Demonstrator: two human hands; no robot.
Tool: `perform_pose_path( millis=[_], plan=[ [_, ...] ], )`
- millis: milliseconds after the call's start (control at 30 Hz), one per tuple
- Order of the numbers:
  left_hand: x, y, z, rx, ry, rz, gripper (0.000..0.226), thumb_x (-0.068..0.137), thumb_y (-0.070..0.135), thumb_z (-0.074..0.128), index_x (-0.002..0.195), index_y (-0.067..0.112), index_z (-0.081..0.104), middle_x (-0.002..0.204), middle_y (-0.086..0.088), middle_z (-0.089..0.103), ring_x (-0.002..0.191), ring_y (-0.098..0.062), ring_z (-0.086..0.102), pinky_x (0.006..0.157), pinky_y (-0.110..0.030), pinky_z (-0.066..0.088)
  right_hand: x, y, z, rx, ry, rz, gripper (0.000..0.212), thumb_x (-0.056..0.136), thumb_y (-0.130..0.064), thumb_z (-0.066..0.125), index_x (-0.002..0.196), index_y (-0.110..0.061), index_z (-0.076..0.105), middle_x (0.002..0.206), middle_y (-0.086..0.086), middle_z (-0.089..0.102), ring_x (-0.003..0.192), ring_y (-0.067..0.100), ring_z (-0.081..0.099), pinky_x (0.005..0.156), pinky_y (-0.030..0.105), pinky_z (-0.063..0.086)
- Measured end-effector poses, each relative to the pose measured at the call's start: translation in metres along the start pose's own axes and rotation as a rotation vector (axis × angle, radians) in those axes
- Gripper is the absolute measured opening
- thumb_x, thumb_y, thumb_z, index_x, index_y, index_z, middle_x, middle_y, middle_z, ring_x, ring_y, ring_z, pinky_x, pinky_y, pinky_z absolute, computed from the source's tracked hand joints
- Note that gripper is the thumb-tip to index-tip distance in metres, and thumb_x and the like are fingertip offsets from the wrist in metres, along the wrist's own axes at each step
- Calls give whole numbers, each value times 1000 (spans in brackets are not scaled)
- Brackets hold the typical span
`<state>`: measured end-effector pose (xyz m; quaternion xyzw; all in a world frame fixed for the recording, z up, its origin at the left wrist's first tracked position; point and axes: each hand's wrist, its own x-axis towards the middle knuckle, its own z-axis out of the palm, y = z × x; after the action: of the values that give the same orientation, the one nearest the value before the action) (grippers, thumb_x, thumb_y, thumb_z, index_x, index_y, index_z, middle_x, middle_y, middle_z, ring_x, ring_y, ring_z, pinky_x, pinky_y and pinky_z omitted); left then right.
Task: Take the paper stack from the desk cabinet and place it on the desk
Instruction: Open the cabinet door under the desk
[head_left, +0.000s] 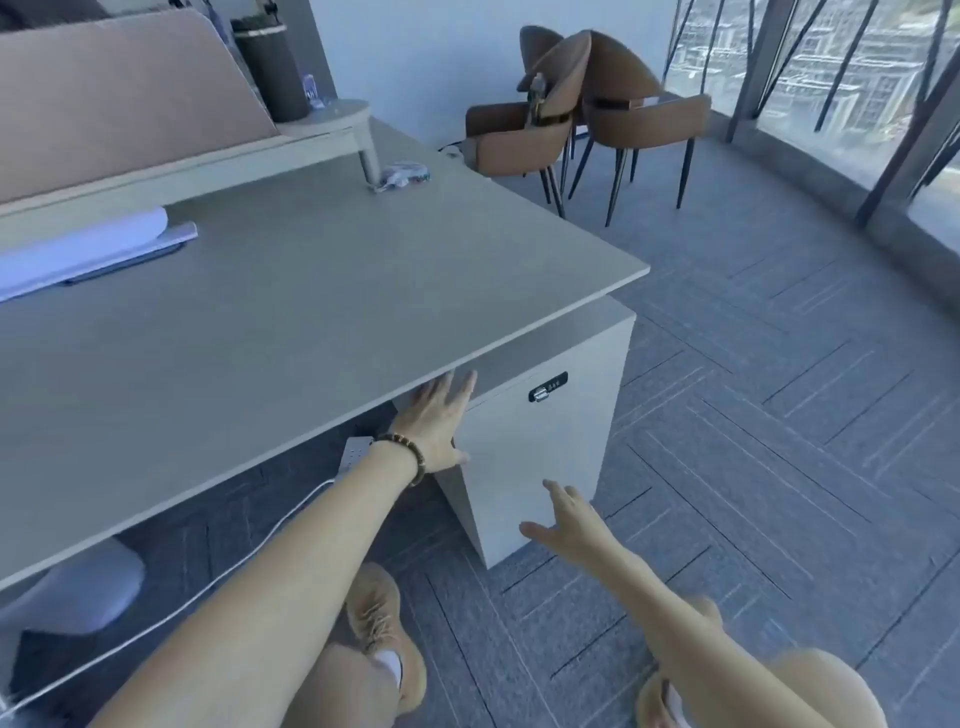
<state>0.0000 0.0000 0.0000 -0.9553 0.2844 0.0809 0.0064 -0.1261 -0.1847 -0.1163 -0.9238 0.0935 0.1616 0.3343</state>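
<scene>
looking down from head height at an office desk with a cabinet under its right end.
far left: white papers (78, 249) lie on the desk (291, 312) by its back edge, on top of a dark flat thing; whether these are the task's paper stack cannot be told.
back left: a pink divider panel (119, 88) stands behind the desk, with a dark cylinder (270, 73) on a small raised shelf beside it.
under the desk: a white power strip (355, 451) and its cable (208, 582) lie on the grey carpet (753, 415).
left hand (434, 426): fingers spread flat, palm against the upper left edge of the cabinet door, gripping nothing; a beaded bracelet (410, 454) circles the wrist.
cabinet (540, 441): white, door shut, a small dark lock (547, 387) near its top; nothing inside can be seen.
right hand (569, 519): open, fingers loosely spread, near the door's lower part, holding nothing; whether it touches the door cannot be told.
bottom: two tan shoes (384, 634) on the carpet.
back right: brown chairs (587, 114) stand near a glass wall (831, 78).
</scene>
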Motion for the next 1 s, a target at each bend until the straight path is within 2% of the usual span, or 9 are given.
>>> perform_pose_path(
  millis=[67,133,233,467,600,800,900,1000],
  plan=[
    [16,-4,2,33,-10,11,124,72,48,79,155,24,-10,165,-10,-3,152,-30,7,121,-45,22,21,2,8,27,-4,14,86,90,-52,57,155,-15,15,150,12,35,123,30,51,96,42,48],
    [27,-9,7,45,1,0,126,69,50,80,154,31,-12,165,-6,6,149,-31,21,115,-46,36,43,6,18,49,-26,25,89,89,-52,58,156,-16,12,154,10,29,125,30,51,96,42,48],
    [38,-13,16,-7,18,16,127,69,49,82,153,37,-12,165,-3,12,144,-30,32,107,-46,45,75,9,41,126,0,40,95,87,-55,60,157,-18,7,162,8,15,140,29,38,105,44,44],
    [43,-20,20,-15,11,37,130,67,35,86,153,39,-12,161,-8,17,139,-35,37,105,-47,46,111,-8,93,425,178,120,127,72,-50,78,156,-17,-11,166,3,-2,150,25,19,110,43,37],
    [46,-21,26,13,42,31,133,65,31,89,152,40,-12,159,-9,21,136,-36,41,103,-49,47,122,-20,110,585,275,173,143,59,-48,85,153,-21,-19,164,0,-11,148,30,24,111,44,38],
    [46,-20,28,-1,51,9,134,64,26,89,150,44,-12,158,-9,20,134,-38,42,102,-49,47,132,-28,116,538,376,177,149,56,-56,84,151,-11,-23,163,8,-17,152,30,3,121,44,23],
    [45,-18,28,11,63,-1,132,64,28,88,151,43,-10,157,-9,23,134,-37,42,102,-48,47,133,-36,117,485,430,205,150,57,-61,81,151,-4,-21,163,12,-16,151,32,1,123,45,16],
    [44,-17,26,-2,60,-4,130,66,27,87,153,42,-8,157,-8,21,136,-36,38,104,-47,46,134,-40,118,463,468,202,141,63,-55,78,151,-5,-20,163,15,-11,150,34,5,121,47,21]
  ],
)
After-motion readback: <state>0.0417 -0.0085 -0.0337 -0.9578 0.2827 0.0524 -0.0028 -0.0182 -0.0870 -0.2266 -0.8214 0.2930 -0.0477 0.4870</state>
